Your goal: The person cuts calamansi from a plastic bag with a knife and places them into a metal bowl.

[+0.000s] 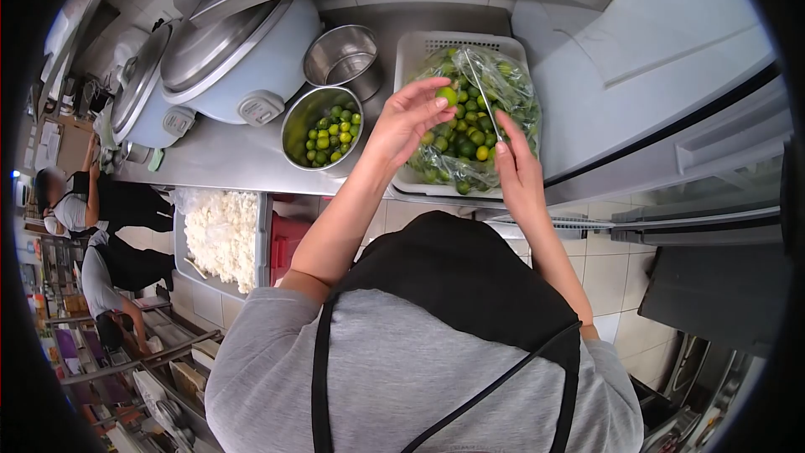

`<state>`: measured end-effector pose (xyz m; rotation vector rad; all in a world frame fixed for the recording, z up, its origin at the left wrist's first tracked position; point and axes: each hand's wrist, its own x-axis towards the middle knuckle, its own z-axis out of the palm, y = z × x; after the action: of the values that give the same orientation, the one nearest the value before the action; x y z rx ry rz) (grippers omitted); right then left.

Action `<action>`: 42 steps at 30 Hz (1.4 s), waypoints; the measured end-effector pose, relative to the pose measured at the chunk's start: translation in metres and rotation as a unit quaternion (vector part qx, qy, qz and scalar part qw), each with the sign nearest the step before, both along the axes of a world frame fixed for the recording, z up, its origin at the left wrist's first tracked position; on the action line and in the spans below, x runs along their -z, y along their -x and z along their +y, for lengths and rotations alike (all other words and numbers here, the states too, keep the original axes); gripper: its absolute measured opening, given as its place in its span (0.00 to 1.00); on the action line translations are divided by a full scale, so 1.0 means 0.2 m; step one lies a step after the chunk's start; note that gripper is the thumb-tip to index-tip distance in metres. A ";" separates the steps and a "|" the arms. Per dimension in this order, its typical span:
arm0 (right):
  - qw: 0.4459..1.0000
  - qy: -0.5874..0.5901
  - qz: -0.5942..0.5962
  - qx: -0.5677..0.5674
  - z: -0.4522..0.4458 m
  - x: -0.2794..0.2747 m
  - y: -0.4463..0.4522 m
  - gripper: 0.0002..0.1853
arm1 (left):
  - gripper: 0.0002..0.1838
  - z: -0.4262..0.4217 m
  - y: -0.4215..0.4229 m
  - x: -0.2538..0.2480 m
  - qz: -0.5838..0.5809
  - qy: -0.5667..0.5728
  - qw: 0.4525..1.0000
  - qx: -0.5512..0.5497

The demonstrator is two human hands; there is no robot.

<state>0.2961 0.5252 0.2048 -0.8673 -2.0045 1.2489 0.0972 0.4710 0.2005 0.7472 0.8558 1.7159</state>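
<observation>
Between the thumb and fingers of my left hand (411, 122) is a small green lime (448, 97), lifted above the heap. My right hand (518, 169) grips a knife (481, 88) by its handle, the thin blade pointing away from me and close to the lime. Below both hands, a clear plastic bag (511, 80) lies spread open inside a white plastic basket (404, 67). Many green and yellowish limes (466, 144) fill the bag. To the left, a steel pot (289, 136) holds more small limes (333, 136).
Behind the pot stands another steel pot (342, 54). Two large rice cookers (239, 59) occupy the counter's left side. A grey tub of white rice (222, 239) sits below the counter edge. A white appliance (646, 75) borders the right. Two people (88, 201) are at far left.
</observation>
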 end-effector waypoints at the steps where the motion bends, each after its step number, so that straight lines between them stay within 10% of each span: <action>1: 1.000 0.000 0.000 0.000 -0.02 -0.02 -0.01 0.22 | 0.15 0.00 0.01 0.01 -0.011 0.002 1.000 -0.005; 24: 0.999 -0.010 0.018 -0.038 -0.07 -0.02 -0.02 0.17 | 0.13 0.03 -0.07 0.02 0.157 0.000 0.982 -0.108; 33: 0.998 -0.007 -0.023 -0.060 -0.04 0.05 -0.06 0.17 | 0.10 0.00 0.11 0.05 -0.076 -0.003 0.995 -0.059; 36: 0.998 0.030 -0.001 -0.050 -0.04 0.10 -0.12 0.17 | 0.13 -0.11 0.33 -0.03 0.134 0.056 0.969 -0.202; 39: 0.995 0.075 -0.061 -0.015 0.00 0.12 -0.17 0.18 | 0.15 -0.17 0.43 -0.06 0.449 0.215 0.810 -0.309; 41: 0.998 0.056 -0.032 -0.001 -0.01 0.12 -0.17 0.19 | 0.17 -0.14 0.36 -0.06 0.706 0.119 0.596 -0.362; 42: 0.999 0.036 -0.001 0.013 -0.01 0.11 -0.16 0.20 | 0.15 -0.12 0.24 -0.08 0.674 0.125 0.669 -0.287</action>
<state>0.3275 0.5232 0.1823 -0.9267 -1.9549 1.3140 0.0500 0.4478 0.2165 1.7105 2.5006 1.2170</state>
